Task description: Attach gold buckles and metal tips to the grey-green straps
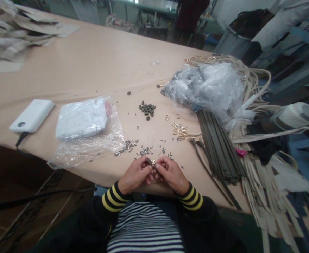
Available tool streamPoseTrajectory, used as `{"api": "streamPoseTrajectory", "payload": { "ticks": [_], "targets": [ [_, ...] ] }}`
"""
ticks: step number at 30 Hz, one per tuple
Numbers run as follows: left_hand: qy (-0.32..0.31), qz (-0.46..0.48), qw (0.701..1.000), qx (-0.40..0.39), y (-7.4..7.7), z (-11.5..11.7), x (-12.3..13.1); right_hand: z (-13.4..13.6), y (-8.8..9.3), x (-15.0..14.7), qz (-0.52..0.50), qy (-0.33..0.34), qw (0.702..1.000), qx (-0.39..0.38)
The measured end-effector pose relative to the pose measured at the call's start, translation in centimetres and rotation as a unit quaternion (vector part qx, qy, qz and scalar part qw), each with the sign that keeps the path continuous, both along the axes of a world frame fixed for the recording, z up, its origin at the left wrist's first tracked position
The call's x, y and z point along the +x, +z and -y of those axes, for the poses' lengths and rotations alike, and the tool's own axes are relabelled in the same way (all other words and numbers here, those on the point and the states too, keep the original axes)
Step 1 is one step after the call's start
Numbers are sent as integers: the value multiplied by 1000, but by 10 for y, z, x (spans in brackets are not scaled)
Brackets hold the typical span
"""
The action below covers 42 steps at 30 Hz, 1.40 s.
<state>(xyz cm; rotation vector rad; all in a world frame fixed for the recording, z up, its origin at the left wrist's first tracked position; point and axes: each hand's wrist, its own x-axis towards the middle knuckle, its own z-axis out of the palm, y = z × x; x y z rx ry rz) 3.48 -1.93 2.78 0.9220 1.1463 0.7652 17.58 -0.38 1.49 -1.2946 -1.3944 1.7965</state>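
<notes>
At the table's near edge, my left hand [136, 175] and my right hand [172, 174] meet with fingertips pinched together. Between them is a short dark olive strap [149, 161], with a small gold buckle [153, 163] on it; the fingers hide much of both. Just beyond my hands lie many small dark and metallic clips [145, 151]. Farther back sits a pile of dark olive strap loops [147, 109]. Several loose gold buckles [180, 130] lie to the right. Two finished-looking straps [202, 158] run down beside my right hand.
On the right are a bundle of olive straps [219, 147], a clear plastic bag [204, 84] and beige straps [260, 196]. To the left lie a white plastic-wrapped packet [82, 117] and a white power bank [32, 116] with a cable. Beige pieces [9, 31] are stacked far left. A person [191, 17] stands beyond the table.
</notes>
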Motion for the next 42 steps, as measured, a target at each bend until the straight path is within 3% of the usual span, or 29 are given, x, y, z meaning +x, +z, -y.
{"api": "streamPoseTrajectory", "payload": {
  "ticks": [7, 21, 30, 42],
  "targets": [
    [32, 27, 999, -26, -4, -1, -1, -1, 0, 0, 5, 12, 999, 40],
    [30, -57, 994, 91, -6, -1, 1, -9, 2, 4, 119, 11, 989, 93],
    [80, -97, 992, 33, -3, -3, 2, -5, 5, -2, 173, 3, 978, 118],
    [106, -79, 990, 42, -2, -2, 2, -4, 6, -4, 183, 23, 970, 157]
  ]
}}
